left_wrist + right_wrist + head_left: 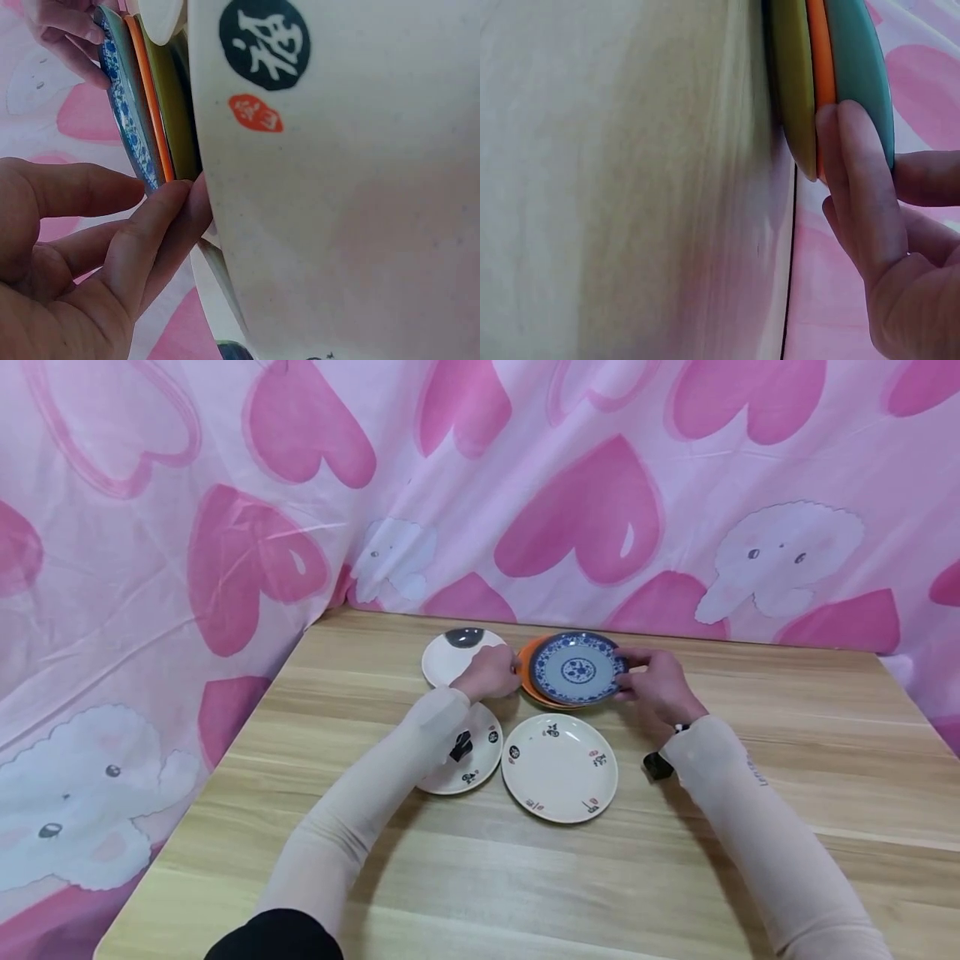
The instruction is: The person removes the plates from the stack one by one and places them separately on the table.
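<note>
A blue-and-white patterned plate tops a small stack at the back of the table. Below it lie an orange plate and an olive plate. My right hand grips the patterned plate's right rim; the right wrist view shows fingertips against its teal underside and the thumb on the other side. At the left rim, my left hand has its thumb and fingers around the patterned plate's edge, some fingertips reaching the orange plate's edge. Its sleeve partly hides two white plates.
A white plate with a dark patch lies behind the left hand. Nearer the front are two cream plates with small prints, one under the left forearm and one beside it. A pink heart-patterned curtain borders the wooden table.
</note>
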`<state>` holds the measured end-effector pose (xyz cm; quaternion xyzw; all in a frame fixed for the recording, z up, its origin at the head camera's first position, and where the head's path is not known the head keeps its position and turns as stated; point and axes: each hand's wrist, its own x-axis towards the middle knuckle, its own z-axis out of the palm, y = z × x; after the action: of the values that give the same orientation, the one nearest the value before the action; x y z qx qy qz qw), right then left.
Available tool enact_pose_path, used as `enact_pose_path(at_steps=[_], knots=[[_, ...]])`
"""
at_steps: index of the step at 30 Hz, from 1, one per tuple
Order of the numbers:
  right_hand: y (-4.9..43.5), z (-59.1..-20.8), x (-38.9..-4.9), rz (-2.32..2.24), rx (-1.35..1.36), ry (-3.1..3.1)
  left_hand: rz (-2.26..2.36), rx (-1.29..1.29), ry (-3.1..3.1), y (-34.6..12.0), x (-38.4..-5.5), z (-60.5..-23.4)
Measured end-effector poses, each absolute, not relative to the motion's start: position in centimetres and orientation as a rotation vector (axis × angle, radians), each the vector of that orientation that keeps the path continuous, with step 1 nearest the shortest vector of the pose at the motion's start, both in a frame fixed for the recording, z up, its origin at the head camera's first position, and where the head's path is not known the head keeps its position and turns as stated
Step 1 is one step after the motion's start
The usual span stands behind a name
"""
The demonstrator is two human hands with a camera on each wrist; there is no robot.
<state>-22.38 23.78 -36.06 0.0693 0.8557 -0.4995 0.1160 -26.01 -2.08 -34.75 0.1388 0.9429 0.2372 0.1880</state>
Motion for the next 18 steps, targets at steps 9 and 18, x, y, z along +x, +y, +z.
enact_pose_path(at_steps=[9,18], knots=[[24.41,-36.38,-22.49,-1.531,0.196,2.489,0.64,0.407,2.657,-2.0,-25.99,-34.53],[24.85,-36.29,-22.31,-1.579,0.183,2.428,0.642,0.413,2.664,-1.96,-25.92,-34.69]])
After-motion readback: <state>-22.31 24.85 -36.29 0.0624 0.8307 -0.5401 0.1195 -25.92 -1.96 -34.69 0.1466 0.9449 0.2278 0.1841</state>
